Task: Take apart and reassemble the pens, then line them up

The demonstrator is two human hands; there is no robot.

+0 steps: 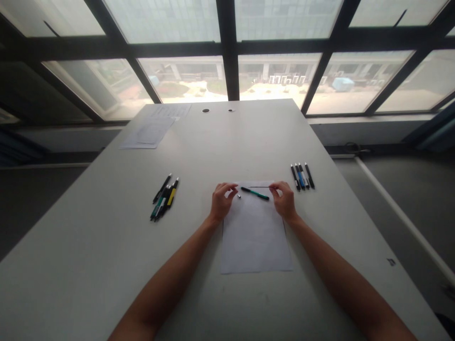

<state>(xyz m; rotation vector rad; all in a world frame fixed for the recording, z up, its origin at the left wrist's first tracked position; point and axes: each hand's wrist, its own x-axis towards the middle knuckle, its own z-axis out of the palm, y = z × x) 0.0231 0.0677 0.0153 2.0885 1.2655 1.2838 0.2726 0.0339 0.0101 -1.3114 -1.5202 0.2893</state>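
Green pen barrel [255, 192], slim, lies mid-frame on flat white paper [254, 237]; I see my right hand [284, 201] pinching a thin refill [261, 187], left hand [221, 201] curled, grip unclear.

A green-and-black pen [255, 192] lies slanted on the white sheet [254, 237]; a thin dark refill [260, 187] is just above it, a small silver piece [239, 196] beside it.

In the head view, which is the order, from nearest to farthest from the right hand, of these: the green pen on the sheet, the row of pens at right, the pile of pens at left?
1. Green and black pen, on the white paper sheet, beside the right hand.
2. Row of four pens, further right.
3. Pile of pens, far left.
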